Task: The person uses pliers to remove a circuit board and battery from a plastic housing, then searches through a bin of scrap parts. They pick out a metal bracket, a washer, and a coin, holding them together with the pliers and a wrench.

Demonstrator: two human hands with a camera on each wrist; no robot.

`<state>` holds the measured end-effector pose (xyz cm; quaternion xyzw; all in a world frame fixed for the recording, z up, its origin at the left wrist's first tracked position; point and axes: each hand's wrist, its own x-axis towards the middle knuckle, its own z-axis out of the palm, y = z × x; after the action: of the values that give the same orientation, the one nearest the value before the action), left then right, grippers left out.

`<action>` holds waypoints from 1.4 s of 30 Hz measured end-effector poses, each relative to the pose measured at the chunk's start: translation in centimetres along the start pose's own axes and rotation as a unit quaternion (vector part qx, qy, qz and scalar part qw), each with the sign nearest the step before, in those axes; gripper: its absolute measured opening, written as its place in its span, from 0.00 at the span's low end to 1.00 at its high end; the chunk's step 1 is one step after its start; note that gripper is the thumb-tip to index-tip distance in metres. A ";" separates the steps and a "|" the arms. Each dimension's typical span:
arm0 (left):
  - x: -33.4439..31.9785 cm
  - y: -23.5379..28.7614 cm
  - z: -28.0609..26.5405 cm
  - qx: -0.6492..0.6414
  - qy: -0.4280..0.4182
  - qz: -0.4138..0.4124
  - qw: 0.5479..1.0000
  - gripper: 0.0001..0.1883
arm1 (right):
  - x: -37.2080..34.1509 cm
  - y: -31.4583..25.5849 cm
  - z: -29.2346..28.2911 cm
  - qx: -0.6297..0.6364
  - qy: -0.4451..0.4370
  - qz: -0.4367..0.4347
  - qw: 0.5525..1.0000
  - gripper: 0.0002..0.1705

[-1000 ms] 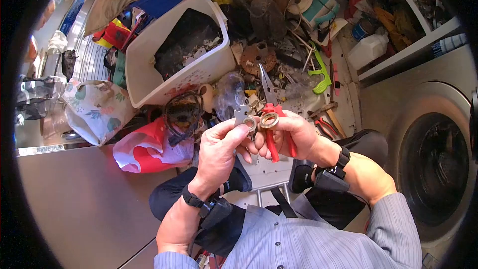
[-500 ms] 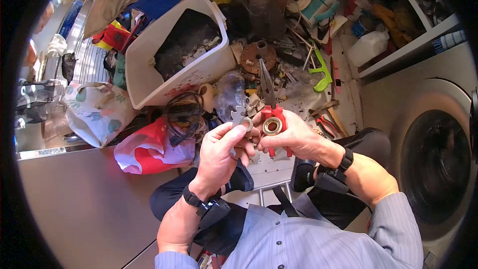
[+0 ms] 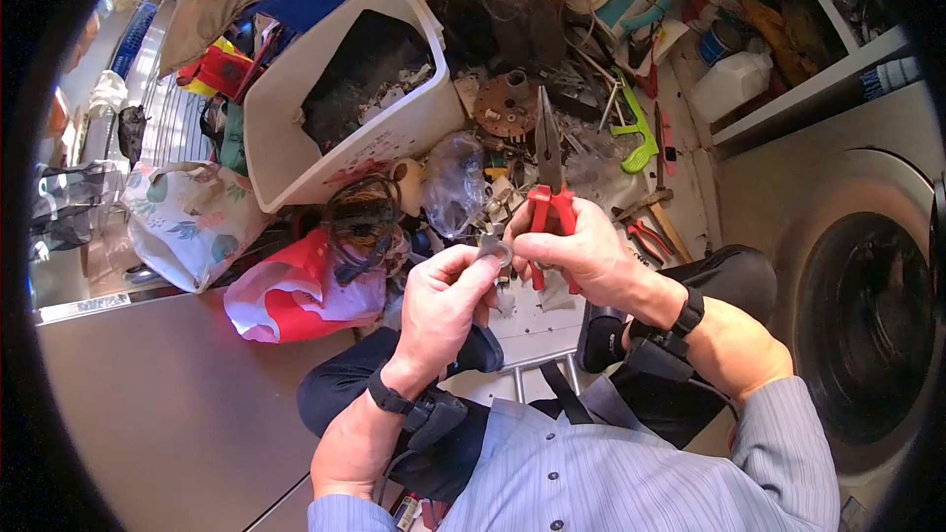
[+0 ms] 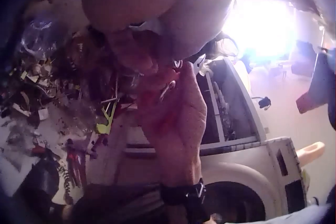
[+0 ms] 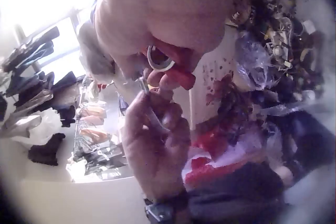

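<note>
In the head view my left hand point(image 3: 441, 300) pinches a small flat metal plate point(image 3: 496, 248) with a round hole between thumb and fingers. My right hand point(image 3: 596, 256) grips long-nose pliers point(image 3: 549, 153) by their red handles, the closed nose pointing away from me. That same hand also holds a metal ring point(image 5: 161, 70), plain in the right wrist view but mostly covered by the thumb from above. Both hands meet over the lap, fingertips close together beside the plate. Dark fingers block much of the left wrist view.
A white bin point(image 3: 355, 158) with scraps stands beyond the left hand, a red-and-white bag point(image 3: 305, 291) nearer. Loose parts and a rusty disc point(image 3: 507, 103) litter the floor ahead. Right lie a green tool point(image 3: 639, 138) and red-handled pliers point(image 3: 650, 241); a washing machine point(image 3: 759, 177) stands beside them.
The pliers have turned and shifted slightly right, nose now pointing straighter away. The ring, facing up before, has rolled under the right thumb. The left hand with its plate has moved slightly right.
</note>
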<state>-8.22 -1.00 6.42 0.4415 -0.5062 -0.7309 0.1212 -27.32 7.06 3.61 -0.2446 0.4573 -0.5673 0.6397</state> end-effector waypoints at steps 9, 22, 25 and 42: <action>-0.2 -0.2 0.3 -0.202 -0.073 -0.054 0.975 0.20 | -0.4 0.1 0.6 0.057 0.002 0.018 0.998 0.12; -0.1 0.8 1.1 -0.178 0.026 0.008 0.984 0.16 | -0.3 -0.1 1.0 0.025 0.045 0.021 0.998 0.13; -0.2 0.3 1.0 -0.187 0.029 0.000 0.982 0.10 | -0.4 -0.4 0.9 0.009 0.037 0.024 0.999 0.15; 0.0 -0.3 0.6 -0.202 0.009 -0.026 0.979 0.07 | -0.4 0.8 0.8 0.026 0.031 0.059 0.997 0.12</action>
<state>-8.62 -0.49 6.19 0.4269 -0.3355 -0.8171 0.1936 -26.23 7.43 3.43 -0.1824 0.4755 -0.5474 0.6640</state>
